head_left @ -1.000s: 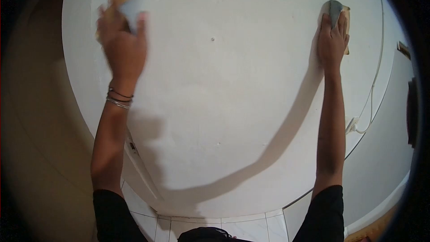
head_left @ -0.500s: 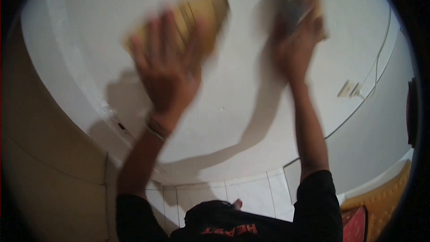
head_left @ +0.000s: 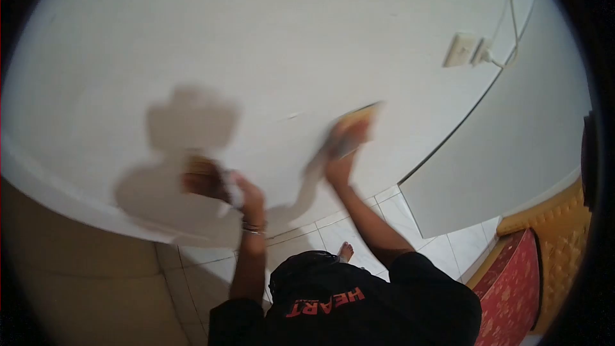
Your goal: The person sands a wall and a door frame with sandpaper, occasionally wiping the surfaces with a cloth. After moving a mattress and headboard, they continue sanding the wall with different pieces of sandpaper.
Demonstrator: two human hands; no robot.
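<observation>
My left hand (head_left: 250,193), a bracelet at its wrist, is low in front of the white wall (head_left: 269,45). It grips a tan-brown flat pad (head_left: 204,173), tilted and smeared by motion. Farther right, my right hand (head_left: 343,157) is closed round a yellowish flat pad (head_left: 362,115) with a grey part on the hand's side. That pad's edge is right at the wall surface. Blur leaves me unable to tell exactly what the two pads are.
A white socket plate (head_left: 460,50) with a plugged-in cable (head_left: 512,13) is on the wall at upper right. Below it stands a grey-white panel (head_left: 493,160). Tiled floor (head_left: 349,227), a red patterned surface (head_left: 512,282) and tufted yellow upholstery (head_left: 564,243) lie below and right.
Both hands have come down from high on the wall, still with their pads. My left hand has turned from spread over its pad to gripping it. The view has shifted too.
</observation>
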